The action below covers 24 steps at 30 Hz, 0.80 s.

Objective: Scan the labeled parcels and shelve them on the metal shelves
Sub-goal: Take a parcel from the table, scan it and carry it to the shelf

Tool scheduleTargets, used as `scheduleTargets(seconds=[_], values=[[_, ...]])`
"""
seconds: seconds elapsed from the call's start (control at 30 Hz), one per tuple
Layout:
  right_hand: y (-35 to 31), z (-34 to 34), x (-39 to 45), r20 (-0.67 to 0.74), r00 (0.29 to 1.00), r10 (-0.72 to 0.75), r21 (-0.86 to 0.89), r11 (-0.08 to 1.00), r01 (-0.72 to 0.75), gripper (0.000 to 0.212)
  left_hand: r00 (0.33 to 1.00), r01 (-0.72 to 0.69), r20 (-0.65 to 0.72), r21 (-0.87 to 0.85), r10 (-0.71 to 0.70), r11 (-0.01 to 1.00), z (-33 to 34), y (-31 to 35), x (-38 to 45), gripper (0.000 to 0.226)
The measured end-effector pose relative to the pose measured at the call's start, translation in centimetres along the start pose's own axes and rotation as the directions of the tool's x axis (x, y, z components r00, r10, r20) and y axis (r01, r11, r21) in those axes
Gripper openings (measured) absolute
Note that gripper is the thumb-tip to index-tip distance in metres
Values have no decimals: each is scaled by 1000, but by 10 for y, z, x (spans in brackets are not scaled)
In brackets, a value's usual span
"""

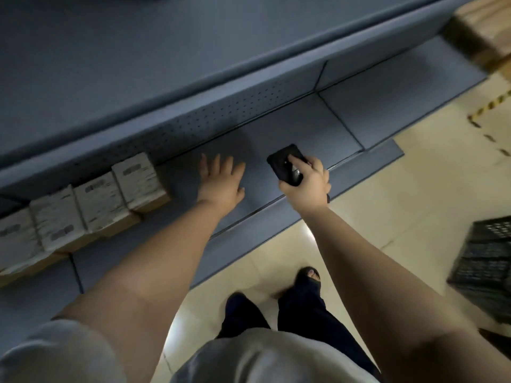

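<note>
Right hand [305, 179] grips the black scanner [286, 167] at one o'clock, over the shelf's front edge. Left hand [221, 181] at twelve, fingers spread, holding nothing above the grey metal shelf [276, 134]. Labeled parcels [91, 200] line up at ten o'clock, touching. Black crate [486, 266] at three o'clock.

Cream tile floor [401, 205] w/ glare; black crate [486, 272] at right of blue-grey shelving unit [138, 64]; hazard tape [492, 103] beyond.
</note>
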State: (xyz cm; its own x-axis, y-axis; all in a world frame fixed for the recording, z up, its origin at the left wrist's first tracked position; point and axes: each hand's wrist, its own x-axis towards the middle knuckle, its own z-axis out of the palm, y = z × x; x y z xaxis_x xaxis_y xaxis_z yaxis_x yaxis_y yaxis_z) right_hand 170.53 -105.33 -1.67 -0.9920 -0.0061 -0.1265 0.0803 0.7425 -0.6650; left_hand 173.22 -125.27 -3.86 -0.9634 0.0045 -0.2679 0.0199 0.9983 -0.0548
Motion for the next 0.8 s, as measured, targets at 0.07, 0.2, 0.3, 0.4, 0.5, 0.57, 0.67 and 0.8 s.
scheduleTargets(seconds=[0.07,0.2,0.3,0.4,0.5,0.57,0.67,0.8], values=[[25,-42,16,-62,997,37,28,999,-36,59,996,-86,-18,22,86,996,-29,43,31,63],[88,-134,43,-207,974,90,53,995,-80,61,967,-229,-99,72,236,971,-84,145,88,61],[146,-213,63,-340,930,140,68,990,-124,61,932,-297,-181,112,313,948,-122,240,131,62],[205,-295,83,-414,889,195,75,981,-180,60,907,-318,-263,81,328,945,-160,343,169,64],[260,-374,102,-486,845,224,60,973,-224,59,892,-353,-297,14,341,935,-193,441,198,60],[295,-422,116,-531,815,232,54,969,-241,59,882,-374,-312,-10,352,928,-213,505,213,57],[338,-483,137,-584,768,263,68,959,-276,59,865,-422,-326,-62,381,905,-238,593,229,60],[387,-540,164,-636,711,301,107,946,-305,60,831,-489,-288,31,476,872,-256,673,272,61]])
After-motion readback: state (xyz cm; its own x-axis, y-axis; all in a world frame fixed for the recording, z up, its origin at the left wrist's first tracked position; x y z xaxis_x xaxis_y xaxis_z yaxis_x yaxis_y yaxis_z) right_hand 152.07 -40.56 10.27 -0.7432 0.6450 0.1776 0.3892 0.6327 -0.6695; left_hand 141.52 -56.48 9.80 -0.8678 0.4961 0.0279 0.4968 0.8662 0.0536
